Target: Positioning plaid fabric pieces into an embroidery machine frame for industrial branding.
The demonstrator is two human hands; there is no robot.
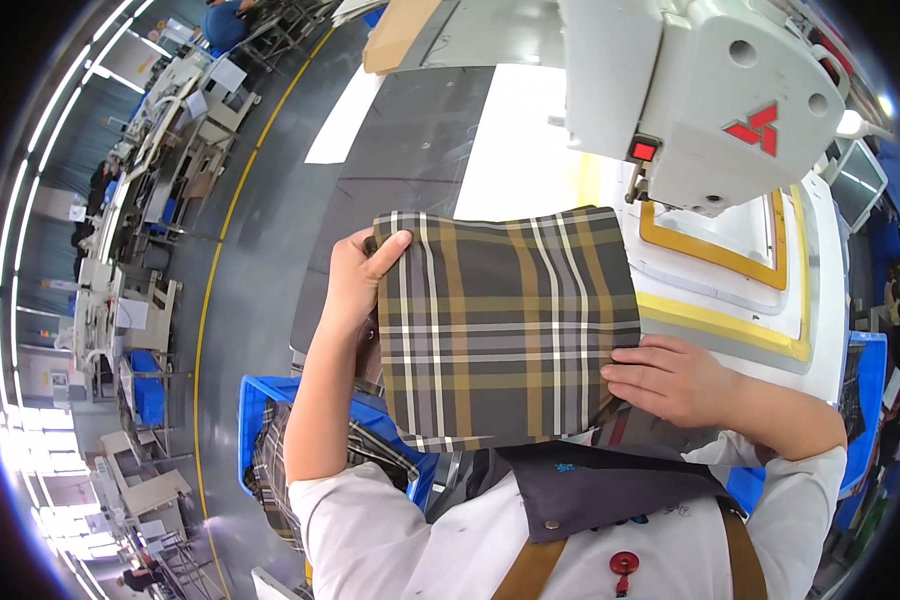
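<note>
A plaid cloth [505, 330] spreads before the person's chest. The left hand [358, 272] pinches its far left corner; the right hand [675, 382] lays fingers over its right edge, thumb hidden, grip impossible to tell. A machine [725, 100] stands far right, a blue bin [270, 384] near left.

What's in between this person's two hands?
In the head view, plaid fabric fills the space from the left hand across to the right hand.

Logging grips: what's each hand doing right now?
Left hand: closed, holding plaid cloth by its upper-left corner.
Right hand: touching the cloth's right edge; thumb hidden, grip cannot be told.
</note>
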